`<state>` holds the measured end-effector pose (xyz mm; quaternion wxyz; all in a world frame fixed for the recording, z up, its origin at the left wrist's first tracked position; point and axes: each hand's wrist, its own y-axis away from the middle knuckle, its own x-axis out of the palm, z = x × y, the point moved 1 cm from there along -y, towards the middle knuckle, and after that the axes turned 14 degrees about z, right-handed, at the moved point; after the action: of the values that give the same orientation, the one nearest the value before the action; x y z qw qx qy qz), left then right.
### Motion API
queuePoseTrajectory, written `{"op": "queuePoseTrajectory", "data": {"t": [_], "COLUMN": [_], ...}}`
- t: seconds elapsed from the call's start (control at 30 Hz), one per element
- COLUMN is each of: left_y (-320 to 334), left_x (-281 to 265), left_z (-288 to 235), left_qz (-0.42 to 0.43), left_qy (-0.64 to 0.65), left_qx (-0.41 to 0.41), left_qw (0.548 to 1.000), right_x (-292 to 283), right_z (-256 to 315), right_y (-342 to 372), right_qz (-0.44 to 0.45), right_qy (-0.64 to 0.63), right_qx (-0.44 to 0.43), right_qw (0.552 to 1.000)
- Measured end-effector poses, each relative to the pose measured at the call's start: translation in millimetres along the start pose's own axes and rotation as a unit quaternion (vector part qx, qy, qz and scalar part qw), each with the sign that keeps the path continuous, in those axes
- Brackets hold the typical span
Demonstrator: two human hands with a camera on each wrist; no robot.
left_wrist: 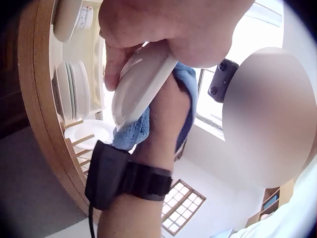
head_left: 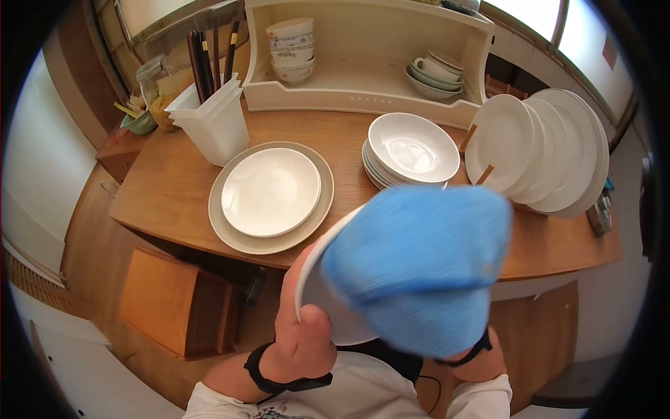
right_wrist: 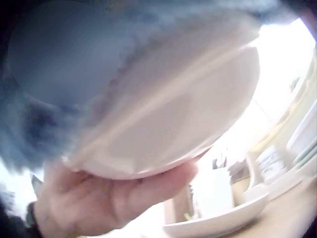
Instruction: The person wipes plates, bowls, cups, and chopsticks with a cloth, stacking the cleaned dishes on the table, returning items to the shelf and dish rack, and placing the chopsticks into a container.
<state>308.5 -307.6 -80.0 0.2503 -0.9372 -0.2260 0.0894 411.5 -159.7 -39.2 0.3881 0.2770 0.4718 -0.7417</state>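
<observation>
My left hand [head_left: 303, 342] grips a white plate [head_left: 331, 307] by its near left rim, thumb on the inner face and fingers behind. The plate is tilted up in front of my body. A blue cloth [head_left: 419, 258], blurred, lies over the plate's right side and hides much of it. My right hand is under the cloth, so its fingers are hidden; only the wrist [head_left: 492, 359] shows below. In the left wrist view the plate [left_wrist: 141, 82] sits between the left hand's fingers, with the cloth [left_wrist: 133, 131] against its far side.
A smaller plate on a larger one [head_left: 272, 192] lies on the wooden table [head_left: 167, 178]. Stacked white bowls [head_left: 414, 146] stand behind the cloth. A rack of upright plates [head_left: 502, 143] is at right, a white chopstick holder [head_left: 213, 129] at left, a cream shelf [head_left: 356, 63] behind.
</observation>
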Motion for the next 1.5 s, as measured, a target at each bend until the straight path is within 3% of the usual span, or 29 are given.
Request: {"op": "queuePoseTrajectory", "data": {"t": [0.13, 0.17, 0.2, 0.23, 0.27, 0.3, 0.37, 0.4, 0.47, 0.5, 0.53, 0.57, 0.67, 0.7, 0.73, 0.8, 0.87, 0.9, 0.93, 1.0, 1.03, 1.07, 1.13, 1.17, 1.2, 1.3, 1.33, 1.4, 1.5], "left_y": [0.2, -0.8, 0.3, 2.5, 2.4, 2.2, 1.5, 1.0, 5.8, 10.4, 12.0, 11.6, 11.7, 11.9, 7.1, -1.6, -10.3, -10.1, -10.0, -3.9, 3.0, 1.7, -1.3, -5.8, -11.9, -36.3, -46.8, -71.2, -119.1], "left_x": [-10.4, -11.0, -11.7, -12.9, -12.3, -10.0, -1.3, 4.9, 11.7, 14.7, 16.9, 15.6, 4.4, 2.6, 1.0, -8.3, -12.4, -17.9, -13.9, 2.8, 10.4, 16.2, 23.5, 21.7, 18.5, 2.2, -10.1, -31.5, -30.8], "left_z": [-5.2, -7.7, -9.2, -7.2, -8.3, -10.0, -11.8, -11.6, -5.9, 3.6, 8.4, 8.6, 0.6, -2.5, -11.3, -25.9, -35.7, -24.9, -20.3, -11.3, -5.0, 0.4, 9.0, 8.5, 6.3, -9.7, -10.5, -11.0, -26.4], "left_qz": [-0.001, -0.043, -0.086, -0.098, -0.099, -0.127, -0.153, -0.210, -0.265, -0.194, -0.120, -0.115, -0.017, 0.012, 0.013, 0.040, -0.028, 0.008, 0.009, -0.108, -0.177, -0.173, -0.228, -0.185, -0.179, -0.110, -0.097, -0.036, -0.028], "left_qy": [-0.019, 0.019, 0.058, 0.077, 0.076, 0.127, 0.177, 0.192, 0.205, 0.207, 0.208, 0.208, 0.028, -0.033, 0.013, 0.068, 0.111, 0.214, 0.214, 0.304, 0.330, 0.329, 0.375, 0.340, 0.339, 0.236, 0.231, 0.020, -0.017], "left_qx": [-0.022, -0.022, -0.024, -0.072, -0.071, -0.063, -0.054, -0.063, -0.072, -0.051, -0.031, -0.030, 0.103, 0.147, 0.161, 0.130, -0.034, 0.037, 0.041, 0.074, 0.034, 0.034, 0.048, 0.038, 0.037, -0.056, -0.056, -0.110, -0.113], "left_qw": [1.000, 0.999, 0.994, 0.990, 0.990, 0.982, 0.971, 0.956, 0.939, 0.958, 0.970, 0.971, 0.994, 0.988, 0.987, 0.988, 0.993, 0.976, 0.976, 0.944, 0.927, 0.928, 0.897, 0.921, 0.923, 0.964, 0.967, 0.993, 0.993], "right_x": [-12.2, -13.0, -11.2, -2.8, 7.2, 11.2, 20.1, 25.6, 40.2, 51.1, 64.5, 71.2, 56.6, 45.1, 37.0, 28.0, 2.1, -6.5, 0.2, 27.5, 39.5, 48.1, 67.2, 80.2, 76.8, 58.3, 48.1, 26.4, 22.3], "right_z": [-12.1, -20.8, -19.2, -19.6, -19.3, -15.0, -6.2, -4.7, -3.5, -4.0, -5.7, -7.4, -10.1, -17.1, -18.8, -19.0, -0.8, 6.4, 5.5, -5.2, -8.4, -5.7, 3.1, 7.9, 5.4, -16.1, -20.4, -22.3, -42.5], "right_y": [3.9, 11.2, 16.3, 18.1, 16.8, 14.2, 10.5, 11.4, 17.3, 23.2, 30.9, 34.4, 32.5, 35.2, 38.1, 43.3, 24.1, 14.0, 16.5, 32.1, 35.9, 38.5, 43.5, 46.8, 50.0, 66.0, 67.9, 72.0, 88.6], "right_qz": [-0.020, -0.044, -0.050, -0.075, -0.099, -0.098, -0.070, -0.070, -0.002, -0.004, 0.004, 0.011, 0.011, 0.015, 0.020, 0.032, 0.119, 0.124, 0.122, -0.059, -0.082, -0.086, -0.147, -0.187, -0.194, -0.011, -0.026, 0.014, -0.048], "right_qy": [0.015, 0.014, -0.083, -0.282, -0.468, -0.468, -0.563, -0.563, -0.391, -0.391, -0.459, -0.523, -0.529, -0.486, -0.395, -0.243, -0.195, -0.161, -0.158, -0.329, -0.420, -0.420, -0.594, -0.600, -0.600, -0.447, -0.448, -0.374, -0.354], "right_qx": [-0.044, -0.050, 0.029, 0.041, 0.050, 0.047, 0.002, 0.000, -0.027, -0.027, 0.031, 0.088, 0.082, 0.028, 0.030, 0.090, 0.183, 0.163, 0.161, 0.127, 0.124, 0.123, 0.181, 0.182, 0.181, 0.078, 0.077, 0.059, 0.120], "right_qw": [0.999, 0.998, 0.995, 0.956, 0.877, 0.877, 0.824, 0.823, 0.920, 0.920, 0.888, 0.848, 0.844, 0.874, 0.918, 0.965, 0.956, 0.966, 0.967, 0.934, 0.895, 0.895, 0.770, 0.756, 0.755, 0.891, 0.890, 0.926, 0.926]}}
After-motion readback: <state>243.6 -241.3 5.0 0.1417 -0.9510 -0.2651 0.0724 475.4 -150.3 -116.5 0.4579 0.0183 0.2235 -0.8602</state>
